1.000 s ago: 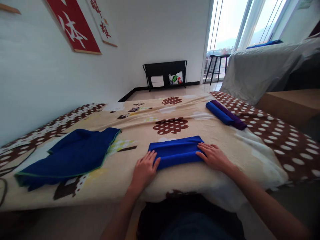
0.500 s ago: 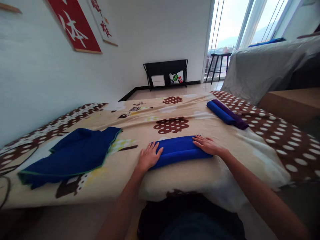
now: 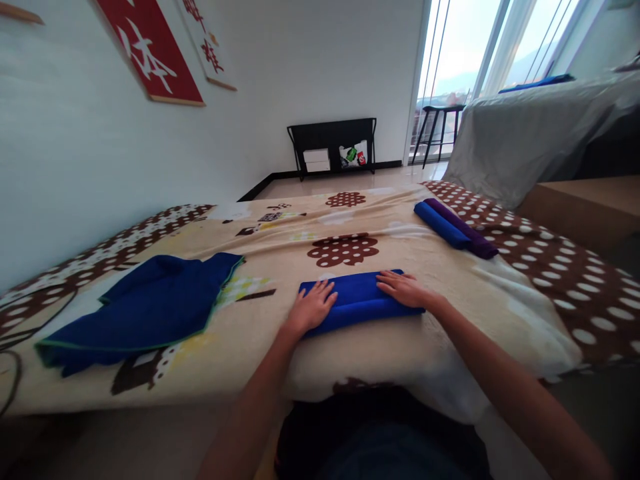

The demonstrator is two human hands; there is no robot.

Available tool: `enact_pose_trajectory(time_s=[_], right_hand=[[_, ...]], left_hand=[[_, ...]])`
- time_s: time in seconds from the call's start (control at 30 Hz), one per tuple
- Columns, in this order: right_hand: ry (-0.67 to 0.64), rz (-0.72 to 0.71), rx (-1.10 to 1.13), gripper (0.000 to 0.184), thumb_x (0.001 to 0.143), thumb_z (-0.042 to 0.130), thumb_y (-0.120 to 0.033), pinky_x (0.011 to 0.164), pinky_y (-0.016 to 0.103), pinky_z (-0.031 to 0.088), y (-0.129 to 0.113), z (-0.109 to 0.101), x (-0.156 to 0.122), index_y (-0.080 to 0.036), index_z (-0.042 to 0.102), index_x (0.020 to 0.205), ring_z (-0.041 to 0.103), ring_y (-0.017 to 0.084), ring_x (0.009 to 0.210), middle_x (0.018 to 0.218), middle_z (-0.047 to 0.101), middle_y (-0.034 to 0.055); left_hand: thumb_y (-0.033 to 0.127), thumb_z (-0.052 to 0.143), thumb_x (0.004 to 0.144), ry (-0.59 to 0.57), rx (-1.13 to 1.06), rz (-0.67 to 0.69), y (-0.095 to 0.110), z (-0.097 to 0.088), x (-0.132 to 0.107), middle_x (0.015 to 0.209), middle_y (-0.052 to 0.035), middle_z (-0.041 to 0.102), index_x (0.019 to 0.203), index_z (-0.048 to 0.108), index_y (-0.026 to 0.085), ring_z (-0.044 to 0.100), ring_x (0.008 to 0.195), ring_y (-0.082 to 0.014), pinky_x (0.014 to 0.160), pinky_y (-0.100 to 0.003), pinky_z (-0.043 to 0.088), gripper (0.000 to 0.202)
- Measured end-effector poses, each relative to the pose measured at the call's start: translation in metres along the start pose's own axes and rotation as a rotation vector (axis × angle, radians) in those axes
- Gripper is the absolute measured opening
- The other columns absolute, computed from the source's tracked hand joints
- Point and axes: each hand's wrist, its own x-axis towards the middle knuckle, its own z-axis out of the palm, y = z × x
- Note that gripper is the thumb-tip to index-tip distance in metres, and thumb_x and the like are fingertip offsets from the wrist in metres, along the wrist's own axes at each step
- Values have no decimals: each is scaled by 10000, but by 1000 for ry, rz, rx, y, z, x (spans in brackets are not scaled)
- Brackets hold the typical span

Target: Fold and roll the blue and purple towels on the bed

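Note:
A bright blue towel [image 3: 357, 300] lies partly rolled on the patterned blanket [image 3: 280, 247] in front of me. My left hand [image 3: 313, 308] rests flat on its left end with fingers stretched out. My right hand [image 3: 405, 288] lies flat on its right part, fingers spread across the roll. Neither hand grips; both press down on the cloth.
A darker blue cloth [image 3: 145, 310] lies loosely spread at the left. A rolled blue towel [image 3: 440, 225] and a rolled purple towel [image 3: 465, 230] lie side by side at the far right. Beyond are a black rack [image 3: 333, 143], a stool [image 3: 437, 130] and grey-covered furniture [image 3: 520, 133].
Both hands have slid away from me over the blue towel, and the towel has rolled up into a narrower, tighter shape.

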Motion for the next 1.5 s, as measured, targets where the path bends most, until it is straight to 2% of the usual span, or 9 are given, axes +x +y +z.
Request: enact_pose_trajectory(time_s=[0.17, 0.33, 0.5, 0.73, 0.83, 0.93, 1.03, 1.23, 1.5], right_hand=[[217, 95, -35, 526, 1016, 251, -478, 1133, 506, 296, 28, -12, -50, -230, 526, 1390, 398, 260, 1406, 1541, 388, 116], [349, -217, -98, 402, 899, 492, -258, 1056, 430, 349, 5, 1, -93, -232, 581, 1290, 527, 239, 1244, 1337, 588, 90], [308, -182, -143, 328, 801, 510, -137, 998, 421, 350, -4, -1, -75, -172, 648, 1096, 603, 241, 1054, 1069, 689, 93], [278, -57, -164, 196, 849, 463, -120, 887, 393, 388, -24, -8, -73, -177, 647, 814, 621, 221, 888, 881, 684, 95], [322, -9, -185, 272, 886, 425, -116, 983, 465, 349, -51, 2, -60, -139, 684, 968, 594, 283, 1080, 1156, 655, 185], [287, -101, -163, 346, 967, 420, -264, 1040, 390, 364, -67, 12, -43, -216, 625, 1242, 545, 225, 1224, 1353, 593, 91], [261, -96, -145, 456, 1008, 353, -481, 1046, 395, 386, -48, 13, -40, -227, 599, 1296, 553, 218, 1242, 1352, 606, 71], [297, 17, -167, 511, 1019, 305, -502, 1084, 491, 336, 5, -5, -59, -188, 606, 1288, 494, 269, 1322, 1389, 568, 125], [351, 19, -220, 402, 848, 517, -143, 1068, 433, 296, -36, -1, -76, -185, 621, 1234, 559, 250, 1181, 1251, 650, 91]], left_hand=[[350, 334, 997, 220, 36, -5, -24, -18, -62, 1464, -147, 504, 1352, 534, 161, 429, 1382, -259, 1147, -479, 310, 449], [150, 524, 813, 278, 119, 258, -15, -7, -109, 1333, -126, 599, 1375, 512, 182, 544, 1223, -289, 1065, -469, 398, 563], [98, 491, 785, 284, 131, 139, -11, 3, -86, 1171, -143, 673, 1241, 594, 162, 601, 1095, -300, 990, -492, 417, 472], [38, 411, 767, 242, 150, 66, 3, -21, -69, 889, -119, 697, 828, 676, 191, 629, 920, -305, 930, -536, 409, 311], [66, 368, 845, 279, 155, 37, 35, -18, -57, 1166, -198, 660, 998, 694, 136, 580, 1122, -352, 1036, -618, 308, 367], [233, 387, 965, 224, 108, 164, 57, -8, -43, 1373, -103, 596, 1289, 597, 185, 533, 1263, -242, 1094, -428, 355, 389], [430, 340, 1015, 180, 78, 185, 39, 0, -39, 1414, -44, 578, 1370, 535, 249, 520, 1303, -195, 1056, -365, 408, 444], [408, 342, 1019, 230, 113, 32, -28, -9, -55, 1394, -119, 585, 1298, 595, 203, 513, 1319, -278, 1116, -537, 313, 429], [143, 491, 871, 304, 172, 159, 5, -1, -79, 1356, -129, 593, 1362, 519, 154, 532, 1243, -269, 1078, -444, 354, 492]])
